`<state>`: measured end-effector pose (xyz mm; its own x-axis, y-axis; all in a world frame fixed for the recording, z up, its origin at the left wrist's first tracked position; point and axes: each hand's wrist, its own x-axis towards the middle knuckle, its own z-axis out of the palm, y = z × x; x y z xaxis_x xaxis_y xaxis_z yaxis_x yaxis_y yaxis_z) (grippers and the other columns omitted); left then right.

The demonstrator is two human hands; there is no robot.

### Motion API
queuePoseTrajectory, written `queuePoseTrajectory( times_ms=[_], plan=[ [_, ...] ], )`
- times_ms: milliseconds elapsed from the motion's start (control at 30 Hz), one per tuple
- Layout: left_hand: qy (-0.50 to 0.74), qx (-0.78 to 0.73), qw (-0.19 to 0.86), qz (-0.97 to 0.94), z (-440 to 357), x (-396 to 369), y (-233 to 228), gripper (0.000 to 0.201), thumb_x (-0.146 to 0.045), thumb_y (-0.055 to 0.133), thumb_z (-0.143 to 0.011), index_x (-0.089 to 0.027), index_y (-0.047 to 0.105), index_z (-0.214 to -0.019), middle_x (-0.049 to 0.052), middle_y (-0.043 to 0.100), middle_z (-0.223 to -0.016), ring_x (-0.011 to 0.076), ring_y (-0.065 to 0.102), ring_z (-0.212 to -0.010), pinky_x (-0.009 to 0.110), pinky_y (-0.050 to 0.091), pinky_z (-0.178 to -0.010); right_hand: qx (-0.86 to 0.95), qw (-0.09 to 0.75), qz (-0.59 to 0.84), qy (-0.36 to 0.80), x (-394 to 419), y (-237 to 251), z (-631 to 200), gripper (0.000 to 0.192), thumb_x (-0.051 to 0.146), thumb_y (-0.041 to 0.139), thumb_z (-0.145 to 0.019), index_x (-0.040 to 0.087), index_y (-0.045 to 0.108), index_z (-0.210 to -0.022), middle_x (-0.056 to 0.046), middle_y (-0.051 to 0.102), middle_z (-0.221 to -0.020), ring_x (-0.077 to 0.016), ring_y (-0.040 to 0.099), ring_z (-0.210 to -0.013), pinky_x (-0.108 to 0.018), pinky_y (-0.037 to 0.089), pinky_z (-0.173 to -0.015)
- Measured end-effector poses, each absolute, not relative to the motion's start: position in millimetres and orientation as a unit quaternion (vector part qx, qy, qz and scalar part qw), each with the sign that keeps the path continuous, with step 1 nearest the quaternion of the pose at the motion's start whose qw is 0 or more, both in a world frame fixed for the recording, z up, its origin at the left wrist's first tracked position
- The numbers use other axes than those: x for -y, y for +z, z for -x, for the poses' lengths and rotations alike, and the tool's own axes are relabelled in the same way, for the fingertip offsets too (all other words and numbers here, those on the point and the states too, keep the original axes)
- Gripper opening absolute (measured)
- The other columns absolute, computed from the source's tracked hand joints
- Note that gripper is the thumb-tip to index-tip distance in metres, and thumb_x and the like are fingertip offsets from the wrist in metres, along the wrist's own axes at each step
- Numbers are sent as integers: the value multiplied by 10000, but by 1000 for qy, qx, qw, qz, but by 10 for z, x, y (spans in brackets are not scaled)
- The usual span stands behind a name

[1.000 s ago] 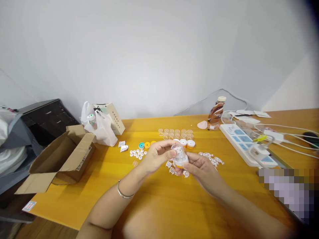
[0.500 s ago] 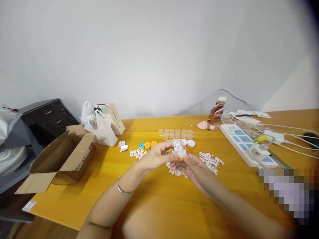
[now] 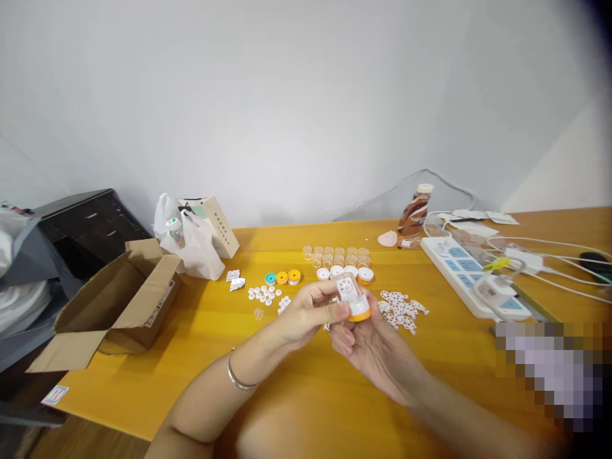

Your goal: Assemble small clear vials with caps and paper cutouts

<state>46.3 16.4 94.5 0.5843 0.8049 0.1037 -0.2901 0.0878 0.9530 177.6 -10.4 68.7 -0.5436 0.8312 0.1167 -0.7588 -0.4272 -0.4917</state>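
Hands gripping orange-capped vial, bare tabletop beneath, clutter beyond

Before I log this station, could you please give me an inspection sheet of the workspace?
Surface: yellow table, wooden.
Job's things: small clear vial with orange cap, held by both hands above the table.
Clutter: white cutouts, clear cups, coloured caps, cardboard box, plastic bag, drink bottle.
Hands: left hand and right hand both grip the vial with the fingers.
Cables: power strip with white cords.
Surroundings: plain white wall.
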Motion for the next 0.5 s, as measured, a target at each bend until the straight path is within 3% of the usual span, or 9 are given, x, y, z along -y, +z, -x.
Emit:
queuePoseTrajectory(
  times_ms=[167, 300, 500],
  plan=[
    [372, -237, 685, -579, -412, -156, 1012, 390, -362, 645, -720, -125, 597, -1026, 42, 571, -759, 64, 508, -443, 201, 433, -443, 323, 483, 110, 806, 98, 675, -1791, 286, 478, 566, -787, 208, 632, -853, 9, 596, -701, -95, 526, -643, -202, 438, -637],
    [387, -250, 640, -615, -391, -145, 1081, 321, -336, 643, -731, -106, 631, -955, 37, 551, -743, 65, 487, -514, 205, 415, -511, 441, 513, 184, 713, 38, 610, -1826, 287, 491, 599, -752, 211, 650, -784, -12, 622, -717, -140, 556, -687, -263, 449, -686],
    [402, -277, 602, -632, -391, -144, 1089, 283, -331, 648, -728, -111, 642, -906, 37, 539, -798, 85, 477, -616, 213, 398, -574, 541, 518, 261, 609, -49, 466, -1863, 363, 514, 562, -769, 227, 632, -980, -60, 668, -902, -208, 597, -812, -371, 456, -787]
  ],
)
